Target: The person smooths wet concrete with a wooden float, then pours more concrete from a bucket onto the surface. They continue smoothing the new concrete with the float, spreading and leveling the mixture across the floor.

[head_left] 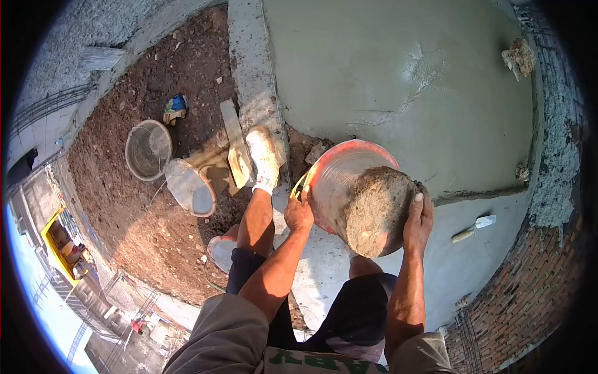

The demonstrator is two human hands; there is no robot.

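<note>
Tilted bucket (358, 199) held before slab (398, 81); left hand (299, 213) fingers curled tight on rim, right hand (418, 223) clasping caked base. Trowel (474, 227) right of bucket; shoe (265, 156), pail (148, 149), tipped pail (190, 187) left

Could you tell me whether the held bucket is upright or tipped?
Tipped: the bucket shows its caked base to the camera, left hand at rim, right hand on base.

Both hands grip a red-rimmed bucket (358, 202) tipped on its side over a wet cement slab (398, 81) — left hand (299, 213) on the rim, right hand (418, 223) on the mortar-caked base. A trowel (474, 228) lies on the cement to the right. Two empty buckets (149, 149) sit on the soil (156, 237) to the left — near a white-shoed foot (264, 159).
</note>
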